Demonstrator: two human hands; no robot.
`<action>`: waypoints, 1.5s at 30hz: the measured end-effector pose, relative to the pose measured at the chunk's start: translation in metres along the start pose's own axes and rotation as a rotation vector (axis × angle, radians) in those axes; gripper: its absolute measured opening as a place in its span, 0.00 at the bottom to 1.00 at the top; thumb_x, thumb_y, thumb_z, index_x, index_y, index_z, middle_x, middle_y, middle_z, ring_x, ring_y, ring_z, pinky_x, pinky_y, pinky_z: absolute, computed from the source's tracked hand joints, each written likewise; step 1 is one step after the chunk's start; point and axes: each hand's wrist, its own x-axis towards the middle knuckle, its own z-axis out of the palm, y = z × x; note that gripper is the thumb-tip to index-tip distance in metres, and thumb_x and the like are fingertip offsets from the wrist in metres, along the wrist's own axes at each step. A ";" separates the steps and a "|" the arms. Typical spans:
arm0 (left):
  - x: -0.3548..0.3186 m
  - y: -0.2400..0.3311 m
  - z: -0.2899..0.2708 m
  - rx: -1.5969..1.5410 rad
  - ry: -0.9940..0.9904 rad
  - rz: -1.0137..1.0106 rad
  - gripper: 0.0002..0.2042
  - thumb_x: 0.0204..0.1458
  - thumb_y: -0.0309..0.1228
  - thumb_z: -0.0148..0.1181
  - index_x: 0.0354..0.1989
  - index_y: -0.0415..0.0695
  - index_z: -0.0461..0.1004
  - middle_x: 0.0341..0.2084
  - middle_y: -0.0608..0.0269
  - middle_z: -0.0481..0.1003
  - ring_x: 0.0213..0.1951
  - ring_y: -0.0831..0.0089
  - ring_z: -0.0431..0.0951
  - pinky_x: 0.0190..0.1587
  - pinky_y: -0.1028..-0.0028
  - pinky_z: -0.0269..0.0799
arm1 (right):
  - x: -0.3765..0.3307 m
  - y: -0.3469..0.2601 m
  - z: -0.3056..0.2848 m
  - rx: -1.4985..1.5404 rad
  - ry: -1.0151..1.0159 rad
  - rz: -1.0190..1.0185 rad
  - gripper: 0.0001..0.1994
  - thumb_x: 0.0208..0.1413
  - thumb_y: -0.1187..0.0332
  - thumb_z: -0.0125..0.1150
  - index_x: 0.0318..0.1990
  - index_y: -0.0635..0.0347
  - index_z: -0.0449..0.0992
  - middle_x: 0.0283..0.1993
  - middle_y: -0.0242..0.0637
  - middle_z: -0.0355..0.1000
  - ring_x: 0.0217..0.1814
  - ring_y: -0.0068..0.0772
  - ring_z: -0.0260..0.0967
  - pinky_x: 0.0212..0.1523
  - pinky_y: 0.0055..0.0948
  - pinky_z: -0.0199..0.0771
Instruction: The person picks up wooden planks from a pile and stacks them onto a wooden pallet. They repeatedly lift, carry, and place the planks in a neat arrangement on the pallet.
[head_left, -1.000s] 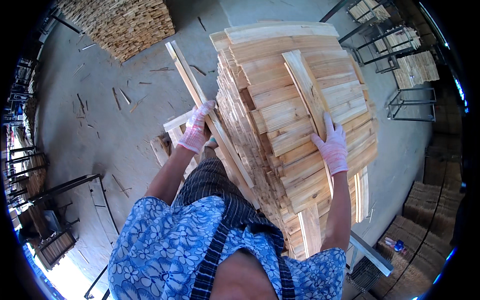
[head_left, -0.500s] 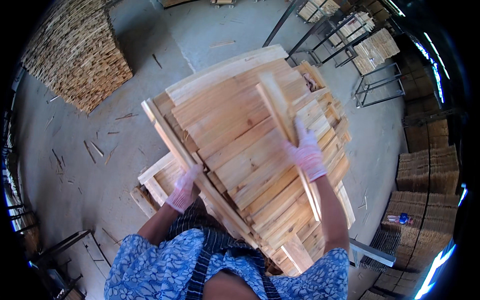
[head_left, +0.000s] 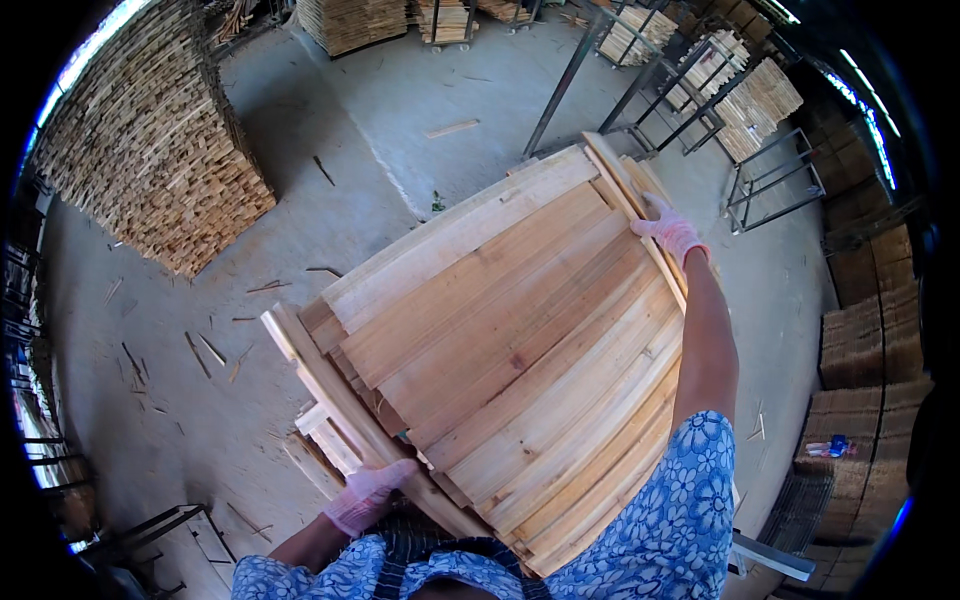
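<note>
— So, what do the hands have hold of?

— A big bundle of pale wooden slats (head_left: pixel 520 370), laid flat side by side and stacked several deep. It fills the middle of the view, tilted, with its long boards running from lower left up to upper right, held up in front of the person's body above the concrete floor (head_left: pixel 420 110).

— Where is the left hand?

— The left hand (head_left: pixel 367 493), in a pink glove, sits at the bundle's lower left corner. Its fingers curl over a cross slat (head_left: pixel 330 385) that runs along that end of the stack, closed around the wood.

— And the right one?

— The right hand (head_left: pixel 668 230), gloved the same, reaches far up to the upper right edge. It lies on a second cross slat (head_left: pixel 640 215) that runs along that side, the fingers wrapped over its edge, so the grip is shut on the wood. The bare forearm runs down from it to a blue flowered sleeve (head_left: pixel 670 510).

— What lies around?

— A tall pile of stacked slats (head_left: pixel 150 160) stands to the left, well apart. Metal racks (head_left: pixel 770 180) with more wood stand at upper right, and loose splinters (head_left: pixel 210 350) litter the floor near the lower left.
</note>
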 end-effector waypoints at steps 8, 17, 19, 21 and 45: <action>0.020 -0.008 0.003 -0.056 0.007 0.126 0.27 0.57 0.37 0.68 0.61 0.34 0.71 0.52 0.52 0.77 0.53 0.58 0.79 0.54 0.57 0.80 | -0.018 -0.028 0.022 0.033 -0.013 -0.093 0.43 0.52 0.52 0.71 0.75 0.50 0.60 0.80 0.47 0.50 0.82 0.46 0.47 0.77 0.38 0.51; 0.025 -0.005 0.006 -0.090 -0.081 0.083 0.32 0.56 0.39 0.71 0.67 0.40 0.66 0.57 0.55 0.75 0.57 0.58 0.76 0.57 0.56 0.79 | -0.074 -0.074 -0.004 -0.102 0.125 -0.100 0.45 0.49 0.50 0.73 0.75 0.46 0.60 0.73 0.53 0.60 0.75 0.53 0.58 0.73 0.41 0.59; 0.029 -0.006 0.003 -0.070 -0.056 0.039 0.33 0.56 0.40 0.71 0.67 0.41 0.65 0.57 0.55 0.75 0.57 0.58 0.76 0.57 0.56 0.79 | -0.079 -0.075 -0.001 -0.101 0.152 -0.252 0.46 0.48 0.49 0.74 0.75 0.44 0.59 0.71 0.56 0.61 0.74 0.55 0.59 0.73 0.42 0.60; 0.031 -0.008 0.004 -0.050 -0.038 0.037 0.34 0.55 0.40 0.71 0.67 0.41 0.65 0.56 0.55 0.76 0.57 0.58 0.77 0.56 0.56 0.79 | -0.081 -0.082 0.022 -0.152 0.112 -0.217 0.46 0.49 0.48 0.73 0.76 0.42 0.58 0.69 0.57 0.62 0.73 0.57 0.59 0.72 0.45 0.61; 0.051 -0.018 0.010 -0.016 0.040 0.193 0.34 0.55 0.35 0.70 0.69 0.44 0.62 0.53 0.58 0.77 0.51 0.63 0.80 0.48 0.62 0.82 | -0.096 -0.178 0.068 -0.830 0.239 -0.215 0.37 0.54 0.44 0.68 0.68 0.49 0.67 0.63 0.57 0.66 0.68 0.60 0.62 0.66 0.53 0.64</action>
